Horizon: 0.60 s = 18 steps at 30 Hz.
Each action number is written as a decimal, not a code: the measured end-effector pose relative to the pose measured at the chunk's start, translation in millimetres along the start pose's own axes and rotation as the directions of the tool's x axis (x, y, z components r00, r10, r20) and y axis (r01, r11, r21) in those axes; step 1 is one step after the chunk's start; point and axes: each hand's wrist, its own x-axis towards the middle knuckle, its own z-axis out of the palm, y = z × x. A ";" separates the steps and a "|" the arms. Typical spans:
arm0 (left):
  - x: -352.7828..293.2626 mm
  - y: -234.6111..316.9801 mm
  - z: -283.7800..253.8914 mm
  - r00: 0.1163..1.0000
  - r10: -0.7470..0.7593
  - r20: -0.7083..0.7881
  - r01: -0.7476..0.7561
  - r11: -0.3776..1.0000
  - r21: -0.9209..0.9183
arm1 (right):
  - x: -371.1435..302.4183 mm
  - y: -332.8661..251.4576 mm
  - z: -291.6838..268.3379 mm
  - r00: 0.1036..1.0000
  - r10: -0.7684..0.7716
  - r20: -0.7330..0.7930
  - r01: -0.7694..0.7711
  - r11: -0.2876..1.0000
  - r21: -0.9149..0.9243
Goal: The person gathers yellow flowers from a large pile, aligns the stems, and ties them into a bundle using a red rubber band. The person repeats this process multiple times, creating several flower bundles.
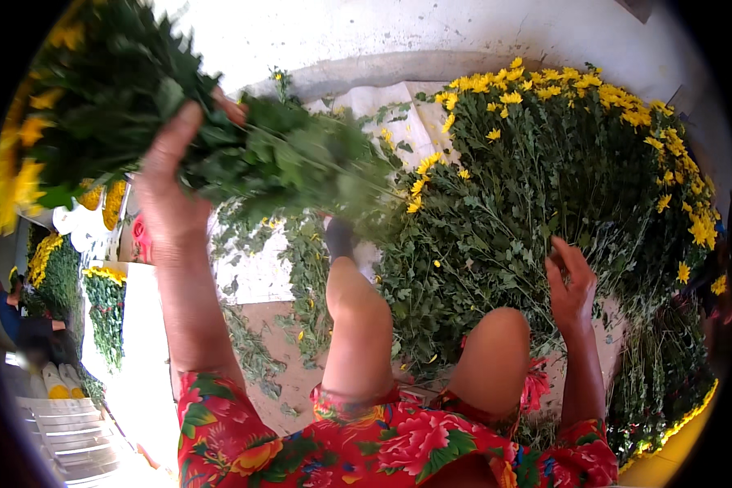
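My left hand is raised at the upper left, its fingers wrapped round a thick bunch of yellow chrysanthemums. The blooms point to the far left, while the leafy stems trail right and are blurred by motion. On the right, my right hand hovers over or rests against a big heap of cut chrysanthemums; I cannot tell whether it touches them. Its fingers are partly curled and apart, with nothing seen between them. Yellow heads line the heap's far and right edges, stems toward me.
A white sheet strewn with leaves lies on the floor beyond my knees. Loose stalks are scattered by my left leg. At left stand more flower bunches, a white plastic chair and a person. A pale wall closes the back.
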 end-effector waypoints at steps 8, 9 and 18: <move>-8.7 61.6 122.4 0.587 -0.707 0.393 0.301 0.642 0.705 | -75.0 -121.5 -19.6 0.788 -0.605 -0.110 0.584 0.793 -0.175; -31.2 48.7 138.5 0.513 -0.764 0.390 0.324 0.594 0.737 | -75.4 -139.9 -26.2 0.738 -0.675 -0.010 0.654 0.718 -0.238; -165.3 -36.8 205.6 -0.209 -0.712 0.671 0.400 0.564 0.723 | -106.2 -131.2 -37.6 0.725 -0.656 0.209 0.664 0.588 -0.462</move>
